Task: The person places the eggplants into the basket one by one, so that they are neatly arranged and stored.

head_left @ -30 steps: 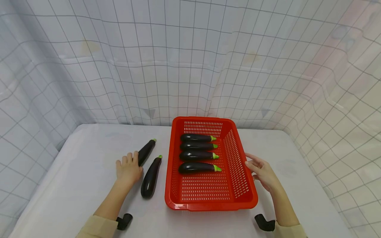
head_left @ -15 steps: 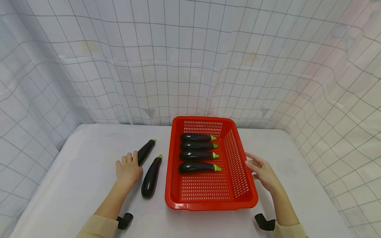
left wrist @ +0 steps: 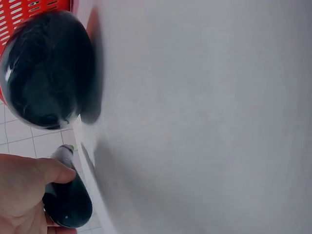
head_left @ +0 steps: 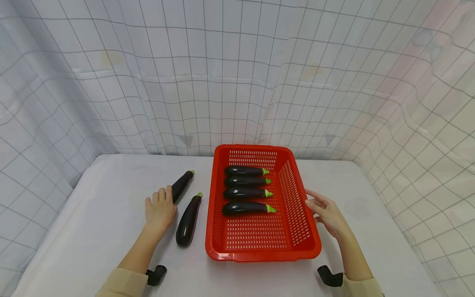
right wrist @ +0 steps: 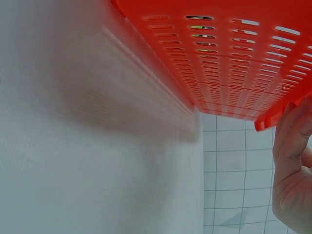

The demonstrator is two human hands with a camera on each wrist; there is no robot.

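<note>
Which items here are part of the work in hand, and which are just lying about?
In the work:
- left hand on far aubergine
- near aubergine
- red basket with four aubergines
- right hand at its rim

Lying about:
- table
- checked curtain

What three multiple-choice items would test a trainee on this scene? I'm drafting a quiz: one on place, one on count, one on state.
1. The left hand rests
A. inside the basket
B. on the table by two loose eggplants
C. on the curtain

2. Eggplants in the red basket:
A. two
B. four
C. six

3. The right hand is
A. open beside the basket's rim
B. gripping an eggplant
C. out of view

Answers: B, its fingers touch the far loose eggplant; B, four lie in a row; A, fingers relaxed, holding nothing.
</note>
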